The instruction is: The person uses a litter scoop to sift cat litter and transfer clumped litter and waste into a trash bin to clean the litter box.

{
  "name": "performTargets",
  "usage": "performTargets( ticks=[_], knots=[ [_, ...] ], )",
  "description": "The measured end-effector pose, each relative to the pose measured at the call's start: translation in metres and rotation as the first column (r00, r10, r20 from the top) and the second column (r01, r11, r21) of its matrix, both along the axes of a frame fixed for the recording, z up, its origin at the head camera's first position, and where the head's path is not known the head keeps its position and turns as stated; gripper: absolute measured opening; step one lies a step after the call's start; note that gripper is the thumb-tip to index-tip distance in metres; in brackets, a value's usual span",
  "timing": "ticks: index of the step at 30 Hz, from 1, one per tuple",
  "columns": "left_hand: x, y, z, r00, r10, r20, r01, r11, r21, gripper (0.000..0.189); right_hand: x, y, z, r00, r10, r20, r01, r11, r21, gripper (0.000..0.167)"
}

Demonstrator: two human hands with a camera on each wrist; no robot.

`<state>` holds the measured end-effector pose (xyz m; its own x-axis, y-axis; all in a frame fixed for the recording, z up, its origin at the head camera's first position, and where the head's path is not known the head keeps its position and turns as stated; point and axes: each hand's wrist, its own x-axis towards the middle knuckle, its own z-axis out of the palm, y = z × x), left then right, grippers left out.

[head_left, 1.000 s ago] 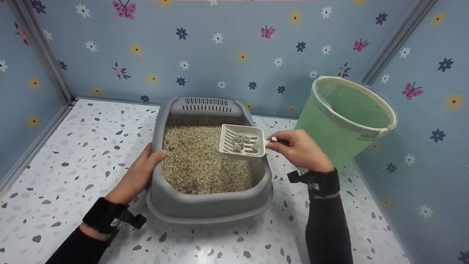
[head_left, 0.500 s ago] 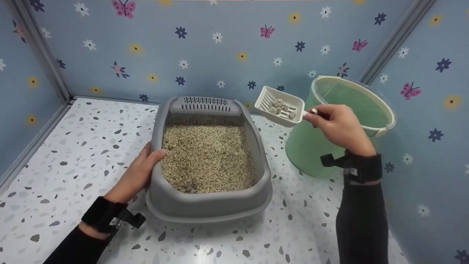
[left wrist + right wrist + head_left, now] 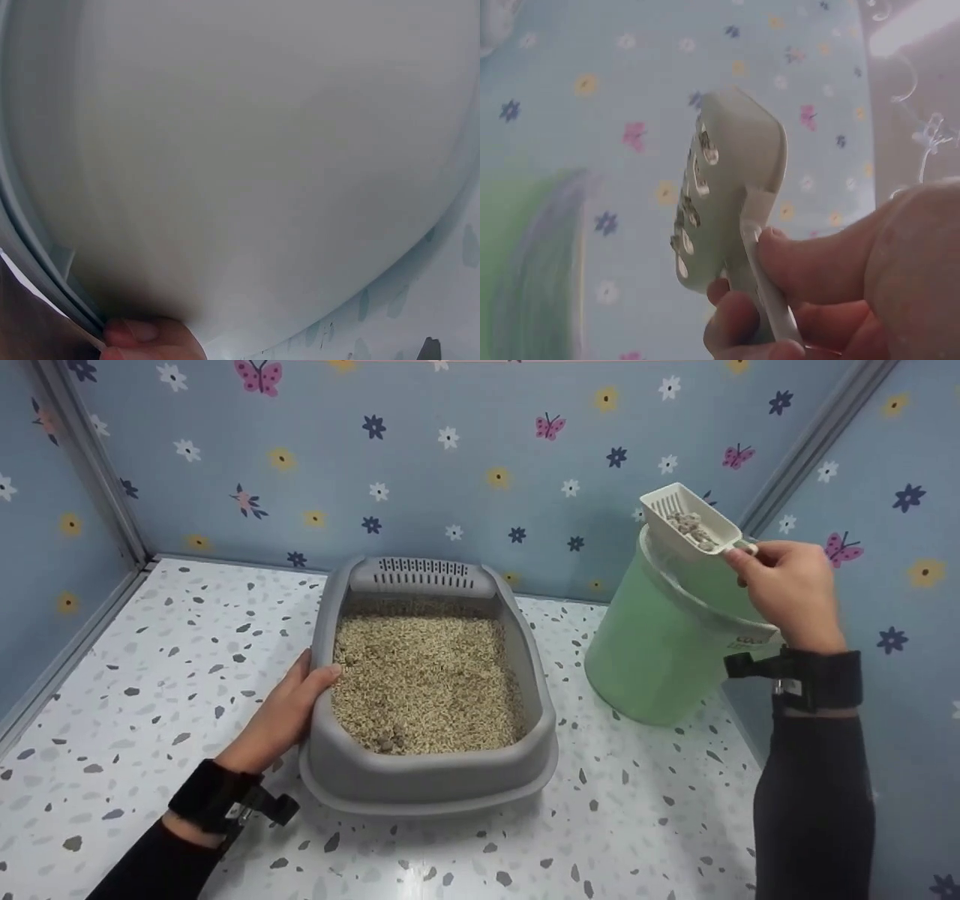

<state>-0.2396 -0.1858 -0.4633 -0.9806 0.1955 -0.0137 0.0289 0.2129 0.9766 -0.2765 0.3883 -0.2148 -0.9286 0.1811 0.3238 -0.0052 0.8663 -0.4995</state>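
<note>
In the head view my left hand (image 3: 289, 709) grips the left rim of a grey litter box (image 3: 431, 780), thumb over the edge. The left wrist view shows those fingertips (image 3: 154, 341) against the box's outer wall. Tan litter (image 3: 427, 682) fills the box, with a few dark clumps (image 3: 390, 740) near its front. My right hand (image 3: 795, 589) pinches the handle of a cream slotted litter scoop (image 3: 720, 526), held over the rim of a green bin (image 3: 645, 660). Greyish clumps (image 3: 691, 526) lie in the scoop. Seen from below in the right wrist view, the scoop (image 3: 735, 157) is tilted.
The bin stands right of the litter box, near the back corner, with a clear liner folded over its rim. Blue flowered wall panels (image 3: 480, 457) enclose the back and sides. The floor surface (image 3: 150, 675) is white with grey speckles.
My right hand has carried the loaded scoop up and to the right, from above the litter box to over the bin. The left hand has stayed on the box rim.
</note>
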Motion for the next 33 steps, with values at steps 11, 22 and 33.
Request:
performTargets(
  ticks=[11,22,33],
  knots=[
    [0.0,0.002,0.004,1.0,0.004,-0.004,-0.004,1.0,-0.03,0.088,-0.023,0.042,-0.012,0.983,-0.132,0.124,0.115,0.984,0.139,0.056],
    [0.0,0.0,0.002,1.0,0.003,-0.012,-0.003,1.0,-0.01,0.085,-0.029,0.047,-0.02,0.975,-0.162,0.151,0.118,0.957,0.264,0.05],
    [-0.001,-0.001,0.001,1.0,0.004,-0.014,-0.004,1.0,-0.019,0.086,-0.029,0.041,-0.026,0.978,-0.193,0.077,0.154,0.922,0.355,0.025]
  ],
)
